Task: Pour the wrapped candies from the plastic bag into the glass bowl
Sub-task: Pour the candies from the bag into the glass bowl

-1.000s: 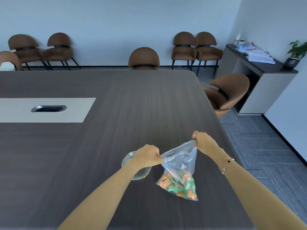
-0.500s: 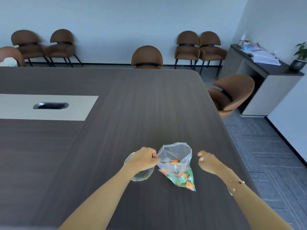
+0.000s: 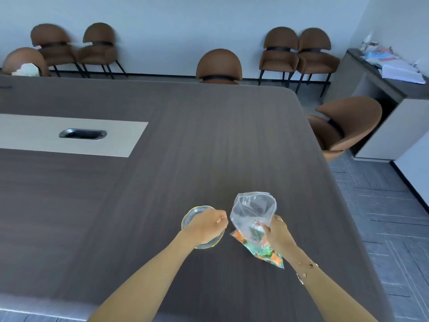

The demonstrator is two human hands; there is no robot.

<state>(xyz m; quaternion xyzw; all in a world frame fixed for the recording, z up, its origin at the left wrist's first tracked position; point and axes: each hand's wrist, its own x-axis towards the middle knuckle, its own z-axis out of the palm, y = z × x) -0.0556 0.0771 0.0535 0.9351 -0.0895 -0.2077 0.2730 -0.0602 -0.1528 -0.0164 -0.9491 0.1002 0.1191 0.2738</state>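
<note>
candies (image 3: 262,251) in orange and green wrappers sit heaped in the lower end of a clear plastic bag (image 3: 251,214), which lies tilted on the dark wooden bench (image 3: 209,140) just to the right of the glass bowl (image 3: 193,213). the bag's bottom corner rests on the bench, pointing toward the near edge, while its mouth stands up and gapes open on the far side, away from the person. none of the candies are in the bowl as far as can be seen (most of the bowl is hidden under the left hand).

the right hand (image 3: 277,233) has its grip closed around the middle of the bag, fingers pinching the plastic just above the heap of candies; a ring shows on one finger and a thin bracelet on the wrist. the left hand (image 3: 206,225) hangs over the bowl, covering its right and near part, with its grip curled into a loose fist, thumb against the fingers and nothing visible held in it. it is close to the bag but does not touch it.

the bowl stands upright on the bench, its rim showing to the left of the left hand and below it. farther from the bowl, toward the left, a pale panel (image 3: 69,135) with a dark oval cable slot is set into the bench. brown chairs (image 3: 218,66) stand beyond the far edge of the bench along the wall.
</note>
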